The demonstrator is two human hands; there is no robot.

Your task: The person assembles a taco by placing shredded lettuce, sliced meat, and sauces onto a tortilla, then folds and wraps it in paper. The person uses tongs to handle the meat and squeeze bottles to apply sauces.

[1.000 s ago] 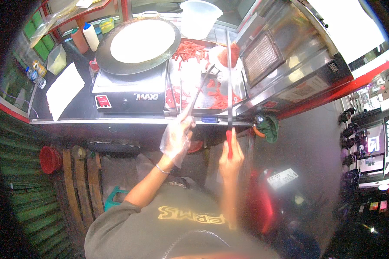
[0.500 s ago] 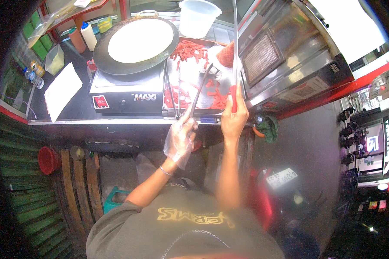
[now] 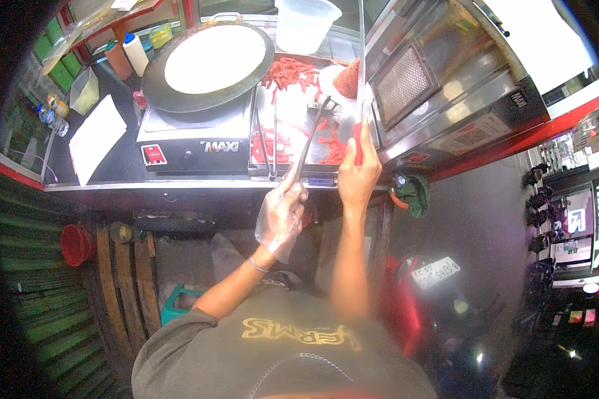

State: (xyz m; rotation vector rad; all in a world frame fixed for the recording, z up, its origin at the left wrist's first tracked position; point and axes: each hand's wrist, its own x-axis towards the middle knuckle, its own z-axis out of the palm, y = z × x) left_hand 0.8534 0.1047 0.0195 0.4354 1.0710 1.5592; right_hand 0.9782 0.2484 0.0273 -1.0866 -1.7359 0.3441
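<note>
My left hand [image 3: 283, 209], in a loose clear plastic glove, grips black tongs [image 3: 313, 130] that reach up over a steel griddle tray [image 3: 289, 110] strewn with red meat strips [image 3: 287, 70]. My right hand [image 3: 358, 174] holds a long knife by its red handle [image 3: 357, 143]. Its thin blade [image 3: 361, 60] points straight up along the tray's right edge, next to a reddish cone of meat [image 3: 347, 78]. Both hands are at the tray's front edge, close together.
A round black pan [image 3: 154, 86] with a pale flatbread [image 3: 209, 58] sits on a burner to the left. A white tub [image 3: 303, 23], squeeze bottles [image 3: 136, 53], a steel grill unit [image 3: 446, 86], a green rag [image 3: 416, 193] and a red bucket [image 3: 76, 245] surround me.
My right hand has risen with the knife from below the counter edge to the tray's front right corner. My left hand stays on the tongs.
</note>
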